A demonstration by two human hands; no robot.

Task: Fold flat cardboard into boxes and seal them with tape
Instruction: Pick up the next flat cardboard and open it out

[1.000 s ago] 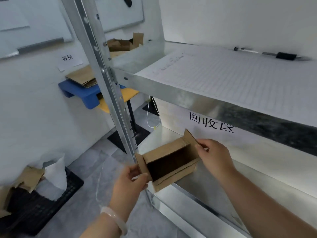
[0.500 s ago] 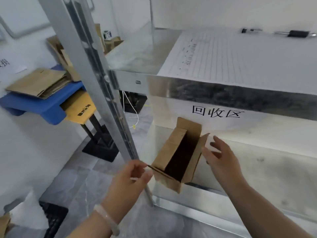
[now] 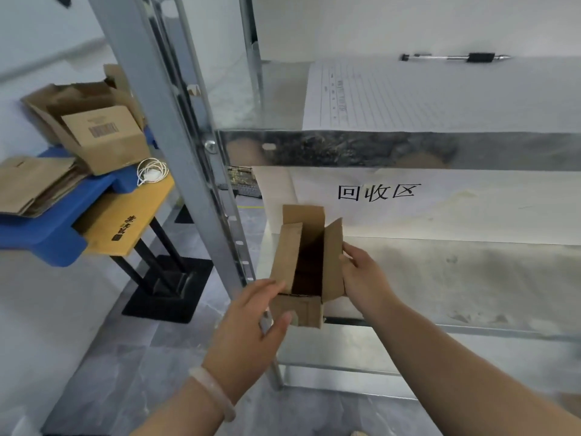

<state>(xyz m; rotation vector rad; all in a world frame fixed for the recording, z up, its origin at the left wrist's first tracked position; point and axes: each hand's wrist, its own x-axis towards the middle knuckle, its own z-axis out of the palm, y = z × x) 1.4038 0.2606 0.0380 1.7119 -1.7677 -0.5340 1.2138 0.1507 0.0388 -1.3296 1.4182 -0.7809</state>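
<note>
Far left of the steel upright (image 3: 185, 127), a blue stool (image 3: 47, 237) carries a stack of flat cardboard (image 3: 34, 184) cut off by the frame edge, its sheets too tightly layered to count, and one part-folded carton (image 3: 103, 136) with a blurred barcode; behind that carton more brown flaps overlap, and I cannot tell how many pieces they are. Closer to the upright, still on its left, lie one tan board (image 3: 125, 215) with small unreadable print and one coiled white cable (image 3: 152, 174). Just right of the upright's lower part, one left hand (image 3: 248, 328), with one pale bracelet (image 3: 213, 391) on its wrist, pinches the near left corner of the single cardboard box (image 3: 284, 256) between thumb and forefinger. The box stands open-topped with its flaps up and a dark inside, at the front edge of the lower shelf (image 3: 440, 278); whether it rests there or hangs in the hands cannot be told. Further right of the upright, one right hand (image 3: 364, 275) grasps the box's right wall, its fingertips hidden behind the flap. Above, right of the upright, one sign (image 3: 377, 193) shows three characters, and the upper shelf (image 3: 377, 149) holds one lined sheet (image 3: 440, 96), its writing illegible, and one pen (image 3: 456, 57)
</note>
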